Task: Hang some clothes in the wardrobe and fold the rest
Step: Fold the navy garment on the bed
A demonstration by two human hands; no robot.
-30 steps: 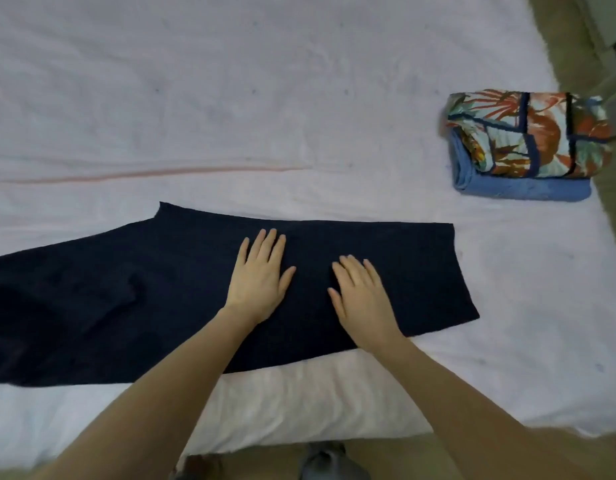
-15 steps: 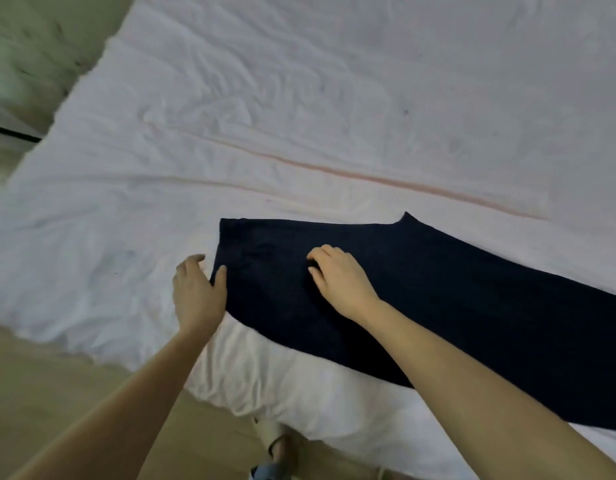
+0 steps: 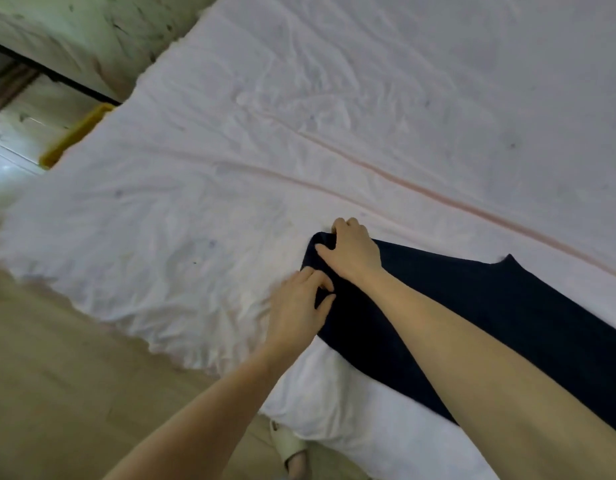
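Dark navy trousers [image 3: 479, 306] lie stretched across the white bed sheet [image 3: 299, 133], running off the right edge of the view. My left hand [image 3: 299, 308] pinches the near corner of the garment's left end. My right hand [image 3: 353, 251] grips the far corner of that same end, fingers curled over the bunched cloth. Both forearms reach in from the bottom of the view.
The bed's near edge runs diagonally; wooden floor [image 3: 57, 375] lies to the left and below. A yellow object [image 3: 72, 133] sits beside the bed at the upper left. A pale slipper [image 3: 289, 448] shows on the floor under my arms.
My view kept swinging left. Both hands moved to the trousers' left end and took hold of its corners, and the cloth there is now bunched up.
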